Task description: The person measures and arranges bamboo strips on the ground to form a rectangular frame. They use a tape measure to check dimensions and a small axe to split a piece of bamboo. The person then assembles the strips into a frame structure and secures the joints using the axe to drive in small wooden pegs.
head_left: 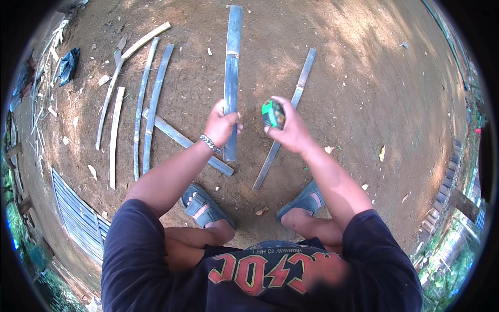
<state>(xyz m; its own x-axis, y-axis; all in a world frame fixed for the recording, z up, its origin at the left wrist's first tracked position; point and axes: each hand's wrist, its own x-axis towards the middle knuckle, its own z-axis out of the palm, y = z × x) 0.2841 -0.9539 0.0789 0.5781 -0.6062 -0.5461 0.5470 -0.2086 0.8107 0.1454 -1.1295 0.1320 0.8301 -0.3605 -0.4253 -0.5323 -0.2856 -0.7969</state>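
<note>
Dark T-shirt closest. My left hand is clamped round the split-bamboo slat near its lower end, ahead of me; likely light, stiff, sharp-edged: hold the faces. Right hand curls round green tape measure.

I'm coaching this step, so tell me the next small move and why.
Probably bring the green-and-black device, likely a tape measure, across to the bamboo strip: the left hand grips the strip toward its near end, while the right hand holds the device apart from it, to the right.
</note>
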